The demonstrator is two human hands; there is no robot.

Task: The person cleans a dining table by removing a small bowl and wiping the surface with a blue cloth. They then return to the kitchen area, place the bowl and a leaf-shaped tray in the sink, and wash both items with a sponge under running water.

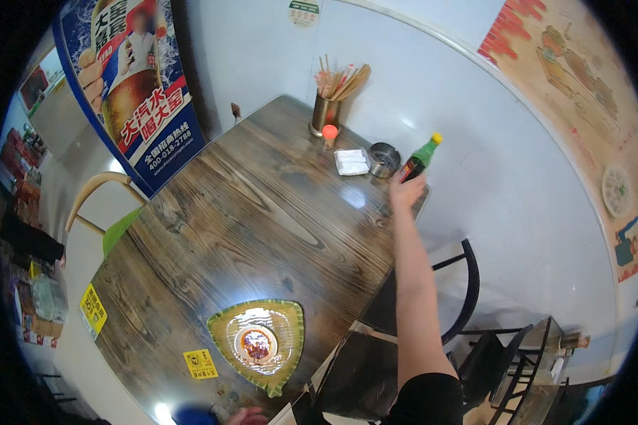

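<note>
My right hand (408, 190), arm stretched across the wooden table (213, 191), is closed around a green glass bottle (423, 155) with a yellow cap and dark liquid inside. The bottle tilts to the right at the table's far right corner, next to a dark round ashtray (385, 161). Only a small part of my left hand (248, 416) shows at the lower edge, so its fingers cannot be made out. Nearest to it lies a leaf-shaped yellow-green plate (223, 320), bearing a small white dish (272, 345) of reddish sauce.
A white tissue pack (351, 162), a red-capped shaker (329, 133) and a metal holder of chopsticks (325, 113) stand by the wall. Yellow stickers (200, 364) mark the near left tabletop. Black chairs (468, 287) are at the right, a wooden-backed chair (96, 185) at the left, beside an advertising stand (131, 92).
</note>
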